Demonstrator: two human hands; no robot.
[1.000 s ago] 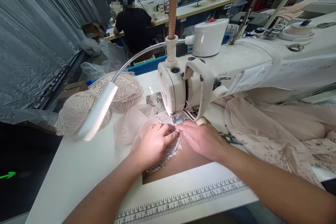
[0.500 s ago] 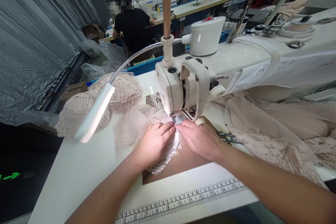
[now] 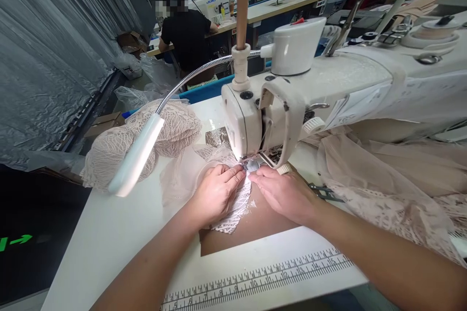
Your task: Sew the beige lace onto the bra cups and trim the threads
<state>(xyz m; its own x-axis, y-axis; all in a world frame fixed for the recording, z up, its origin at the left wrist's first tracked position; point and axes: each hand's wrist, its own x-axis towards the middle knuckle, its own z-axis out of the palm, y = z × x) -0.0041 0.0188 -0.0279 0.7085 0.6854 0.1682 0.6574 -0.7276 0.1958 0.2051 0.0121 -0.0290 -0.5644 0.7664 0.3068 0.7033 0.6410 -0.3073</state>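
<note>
Under the needle end of a white sewing machine (image 3: pixel 239 121) lies a strip of pale pink lace fabric (image 3: pixel 233 218). My left hand (image 3: pixel 217 192) rests on the lace just left of the presser foot, its fingers close together and pressing it down. My right hand (image 3: pixel 282 192) is closed at the lace's right edge, thumb and fingertips together beside the foot. Sheer pink mesh (image 3: pixel 177 180) spreads out beyond my left hand. The lace directly beneath my fingers is hidden.
A bendy-necked lamp (image 3: pixel 136 155) hangs over bundled lace (image 3: pixel 109 153) on the left. Thread snips (image 3: pixel 326 192) and more mesh and lace (image 3: pixel 394 170) lie right. A printed ruler (image 3: pixel 255 282) runs along the table's front edge. A person in black (image 3: pixel 188 39) sits beyond.
The lace has moved a little toward the needle, and its lower end sits higher. Both hands stay by the foot. The whole view has shifted slightly.
</note>
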